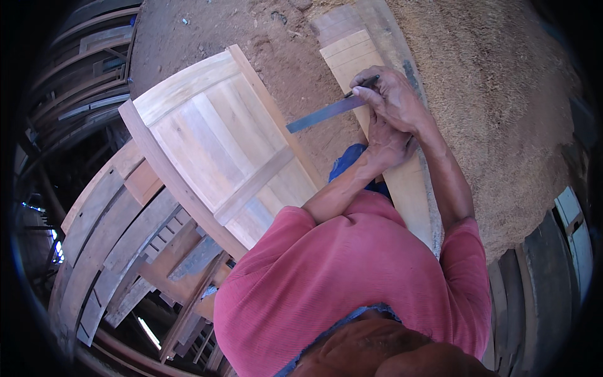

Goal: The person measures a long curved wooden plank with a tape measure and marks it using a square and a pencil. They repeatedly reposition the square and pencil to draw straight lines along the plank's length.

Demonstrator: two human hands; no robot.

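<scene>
My right hand (pixel 396 97) is closed over a dark, pencil-like stick (pixel 371 81) and the near end of a flat metal ruler (pixel 323 115). The ruler points out to the left, past the edge of a pale wooden board (pixel 350 55). Thin lines cross this board near its far end. Just below the right hand, my left hand (pixel 389 146) is over the board, its forearm crossing in front of my body. The left fingers are mostly hidden by the right hand and wrist, so I cannot tell what they hold.
To the left leans a panelled wooden door (pixel 207 138), with stacked boards and frames (pixel 125 232) beside it. A longer plank (pixel 392 31) lies under the pale board. Sawdust or shavings (pixel 496 113) cover the ground on the right; bare dirt (pixel 195 31) lies beyond the door.
</scene>
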